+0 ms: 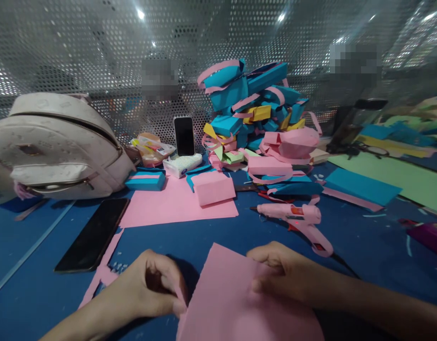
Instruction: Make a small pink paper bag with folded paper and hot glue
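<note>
Pink paper, left hand pinching its edge, right hand gripping it, both curled

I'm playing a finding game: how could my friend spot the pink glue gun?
Find the tall messy pile of folded paper on the blue table. Just below it in the picture, toward the right, the pink glue gun lies on its side, dark tip pointing left. Unlike the pink paper shapes behind it, it has a tiny glowing red light and a dark cord.
</note>
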A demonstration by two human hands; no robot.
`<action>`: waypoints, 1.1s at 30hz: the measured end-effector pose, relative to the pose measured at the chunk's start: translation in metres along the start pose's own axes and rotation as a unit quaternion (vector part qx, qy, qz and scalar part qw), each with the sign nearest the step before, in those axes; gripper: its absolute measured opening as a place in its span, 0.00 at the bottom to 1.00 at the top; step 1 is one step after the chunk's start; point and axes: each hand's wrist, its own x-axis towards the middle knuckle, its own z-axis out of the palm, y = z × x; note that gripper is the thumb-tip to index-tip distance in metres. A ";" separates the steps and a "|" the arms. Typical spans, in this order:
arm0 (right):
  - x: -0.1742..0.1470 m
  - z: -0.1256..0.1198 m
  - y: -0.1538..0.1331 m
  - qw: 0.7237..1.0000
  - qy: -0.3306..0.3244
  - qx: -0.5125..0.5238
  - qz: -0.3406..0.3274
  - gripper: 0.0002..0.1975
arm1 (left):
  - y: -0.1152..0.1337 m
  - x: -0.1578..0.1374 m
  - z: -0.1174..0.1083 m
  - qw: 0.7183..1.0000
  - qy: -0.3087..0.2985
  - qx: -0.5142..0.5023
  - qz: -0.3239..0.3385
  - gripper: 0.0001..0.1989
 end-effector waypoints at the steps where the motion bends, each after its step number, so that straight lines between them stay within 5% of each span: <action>1: 0.000 0.000 0.000 1.000 0.003 -0.001 0.000 0.12 | 0.001 0.000 0.001 1.000 -0.003 -0.006 -0.002 0.05; 33: -0.001 -0.001 0.001 1.000 0.011 0.006 0.016 0.16 | 0.007 -0.002 0.003 1.000 -0.022 0.020 -0.010 0.06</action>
